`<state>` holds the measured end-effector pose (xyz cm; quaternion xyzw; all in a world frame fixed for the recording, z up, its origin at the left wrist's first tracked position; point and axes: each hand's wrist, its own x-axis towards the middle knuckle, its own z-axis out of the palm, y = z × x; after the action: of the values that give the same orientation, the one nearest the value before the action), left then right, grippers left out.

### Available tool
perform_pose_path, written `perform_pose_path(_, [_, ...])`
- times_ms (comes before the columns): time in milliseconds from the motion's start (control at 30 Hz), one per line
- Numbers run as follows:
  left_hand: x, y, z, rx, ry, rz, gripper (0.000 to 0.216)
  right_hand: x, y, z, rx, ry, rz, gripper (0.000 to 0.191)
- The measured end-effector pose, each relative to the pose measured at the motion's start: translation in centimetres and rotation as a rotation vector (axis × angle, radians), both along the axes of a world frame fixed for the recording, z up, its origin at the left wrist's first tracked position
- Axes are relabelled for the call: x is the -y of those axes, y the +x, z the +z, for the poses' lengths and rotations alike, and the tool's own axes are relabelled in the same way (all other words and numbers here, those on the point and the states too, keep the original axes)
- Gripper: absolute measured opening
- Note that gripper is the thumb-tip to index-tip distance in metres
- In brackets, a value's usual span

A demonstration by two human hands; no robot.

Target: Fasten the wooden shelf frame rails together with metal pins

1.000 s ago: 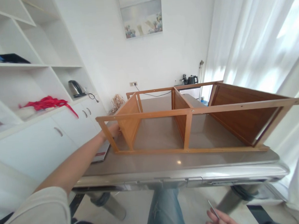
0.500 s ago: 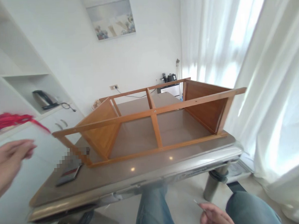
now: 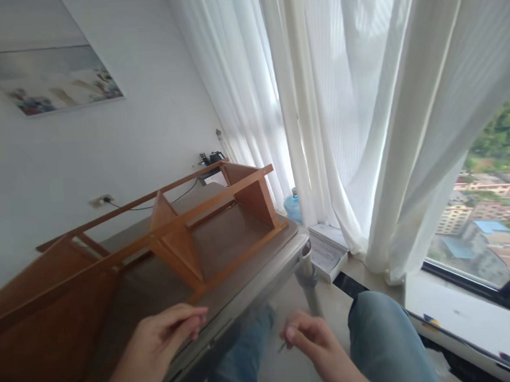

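A brown wooden frame (image 3: pixel 179 252) lies lengthwise on the desk (image 3: pixel 254 262), panels on edge between long rails, its left end running out of view. It looks stiff and fairly light for its bulk, more awkward than heavy; the finish seems smooth enough to slide a little under bare fingers. The long rails near the panels should give the firmest hold, and the open stretches between are likelier to flex. The left hand (image 3: pixel 158 338) is by the near side of the frame, thumb and fingertips drawn together; nothing shows between them, though something tiny could be hidden. The right hand (image 3: pixel 312 339) is curled, pinching a thin metal tool (image 3: pixel 282 347) over the floor, apart from the frame. That tool is probably rigid and very light, easy to drop, best gripped along its shaft. The desk has a smooth, glossy brown top, so the frame may skid if pushed. Behind it, a cable runs from a wall socket (image 3: pixel 101 201), and a dark kettle (image 3: pixel 216 156) stands past the far end. White curtains (image 3: pixel 389 150) hang at the right; by them are a blue water bottle (image 3: pixel 293 208) and a shallow white box (image 3: pixel 328 254).
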<state>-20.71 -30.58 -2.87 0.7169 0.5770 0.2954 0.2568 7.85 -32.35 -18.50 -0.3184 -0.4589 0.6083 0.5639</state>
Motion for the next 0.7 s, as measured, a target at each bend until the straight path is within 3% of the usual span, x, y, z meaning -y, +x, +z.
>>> perform_pose_path(167, [-4.9, 11.6, -1.9, 0.081, -0.268, -0.348, 0.028, 0.6, 3.7, 0.6, -0.046, -0.052, -0.038, 0.038])
perform_pose_path(300, [-6.1, 17.2, -2.5, 0.001, -0.21, -0.447, 0.022, -0.6, 4.7, 1.5, -0.131, -0.175, -0.171, 0.035])
perform_pose_path(433, [-8.0, 18.0, -2.9, -0.016, -0.164, -0.407, 0.015, -2.7, 4.9, 3.4, -0.2, -0.15, -0.245, 0.037])
perform_pose_path(567, [-10.2, 16.3, -3.2, 0.049, -0.209, -0.363, 0.024, -5.7, 3.8, 5.0, -0.049, 0.048, -0.232, 0.032])
perform_pose_path(700, [-11.2, 14.9, -2.6, 0.096, -0.241, -0.328, 0.03, -8.2, 2.2, 5.2, -0.009, 0.097, -0.237, 0.031])
